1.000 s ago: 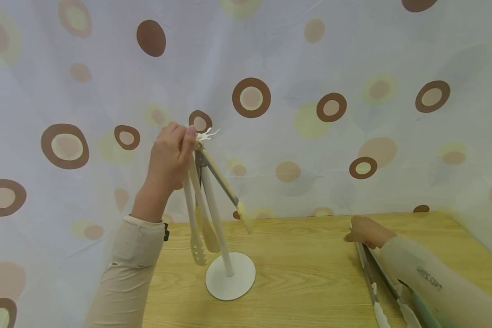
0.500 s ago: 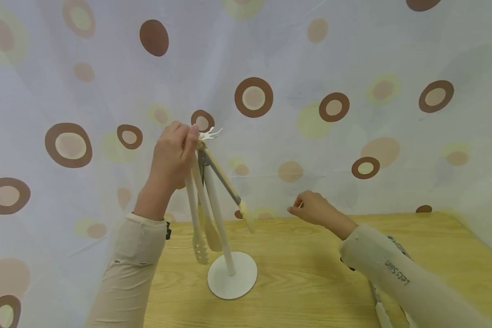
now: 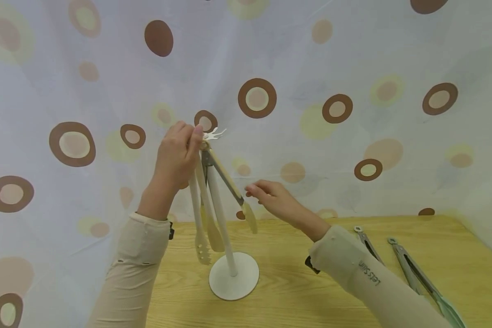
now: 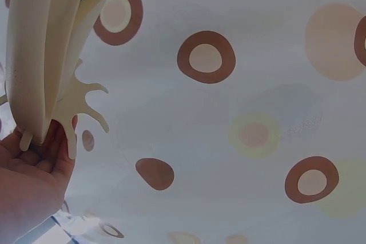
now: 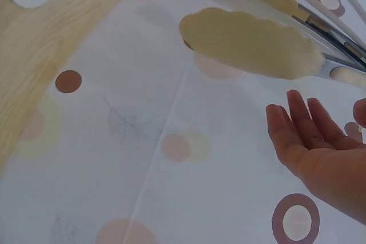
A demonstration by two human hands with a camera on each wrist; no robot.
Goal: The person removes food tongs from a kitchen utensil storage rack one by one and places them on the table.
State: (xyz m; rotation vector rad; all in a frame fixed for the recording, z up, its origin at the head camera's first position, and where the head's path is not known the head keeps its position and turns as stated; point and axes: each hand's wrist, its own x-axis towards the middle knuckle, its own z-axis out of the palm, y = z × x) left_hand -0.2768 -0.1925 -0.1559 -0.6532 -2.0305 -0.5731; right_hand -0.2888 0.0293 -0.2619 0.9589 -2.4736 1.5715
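Observation:
A white utensil stand [image 3: 234, 284] leans slightly on its round base, with branching hooks at the top. My left hand [image 3: 176, 152] grips that top, where pale handle ends [image 4: 31, 84] crowd the hooks [image 4: 86, 98]; the exact finger contact is partly hidden. From the stand hang cream-tipped tongs [image 3: 227, 177] with spread arms, a cream slotted utensil [image 3: 202, 248] and a flat cream utensil [image 3: 215, 237]. Just right of the tongs is my right hand [image 3: 272, 198], its fingers loosely bent and holding nothing. In the right wrist view, a tong head [image 5: 251, 44] lies beyond its fingertips.
On the right of the wooden table [image 3: 295, 282] lie a pair of metal tongs [image 3: 366, 243] and green-tipped tongs [image 3: 420, 271], both partly covered by my right sleeve or cut by the frame. A dotted curtain [image 3: 295, 54] hangs behind the table.
My right hand has left the tongs lying at the table's right and moved left and up to beside the hanging tongs. My left hand stays at the stand's top.

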